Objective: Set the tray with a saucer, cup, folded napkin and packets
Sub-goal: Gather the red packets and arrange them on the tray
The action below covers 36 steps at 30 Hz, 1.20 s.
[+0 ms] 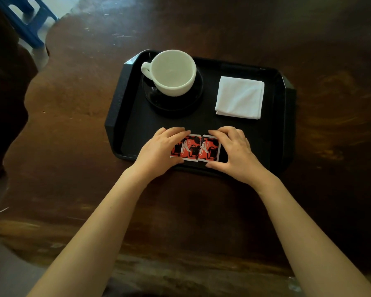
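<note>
A black tray (116,116) lies on the dark wooden table. In its far left part a white cup (174,71), handle to the left, stands upright on a black saucer (180,106). A folded white napkin (239,97) lies flat in the far right part. Two red-and-black packets lie side by side at the tray's near edge. My left hand (159,151) grips the left packet (185,147) between fingers and thumb. My right hand (234,151) grips the right packet (209,148) the same way. The packets' outer ends are hidden under my fingers.
The wooden table (201,211) has a wavy, irregular edge at the left. A blue plastic stool (28,20) stands on the floor beyond the far left corner. A dark shape (2,93) fills the left edge of the view.
</note>
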{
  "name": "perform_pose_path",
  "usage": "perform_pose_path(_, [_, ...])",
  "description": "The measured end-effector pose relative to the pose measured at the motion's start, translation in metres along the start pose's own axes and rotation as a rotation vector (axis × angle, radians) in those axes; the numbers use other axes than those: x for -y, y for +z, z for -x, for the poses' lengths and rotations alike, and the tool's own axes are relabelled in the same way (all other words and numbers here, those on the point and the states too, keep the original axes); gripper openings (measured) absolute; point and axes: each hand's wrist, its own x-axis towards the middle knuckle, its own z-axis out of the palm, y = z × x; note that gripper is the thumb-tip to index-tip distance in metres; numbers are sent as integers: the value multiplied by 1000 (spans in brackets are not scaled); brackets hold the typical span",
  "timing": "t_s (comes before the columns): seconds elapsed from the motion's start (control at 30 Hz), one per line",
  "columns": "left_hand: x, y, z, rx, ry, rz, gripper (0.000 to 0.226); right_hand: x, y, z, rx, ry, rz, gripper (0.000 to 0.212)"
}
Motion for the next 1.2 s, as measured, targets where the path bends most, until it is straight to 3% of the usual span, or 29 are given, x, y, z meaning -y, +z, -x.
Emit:
perform_pose_path(0.53, [14, -4, 18, -95, -207, 85, 79, 6, 2, 7, -8, 85, 39, 81])
perform_pose_path(1.2, [1, 4, 2, -64, -104, -19, 70, 3, 3, 1, -13, 55, 1, 76])
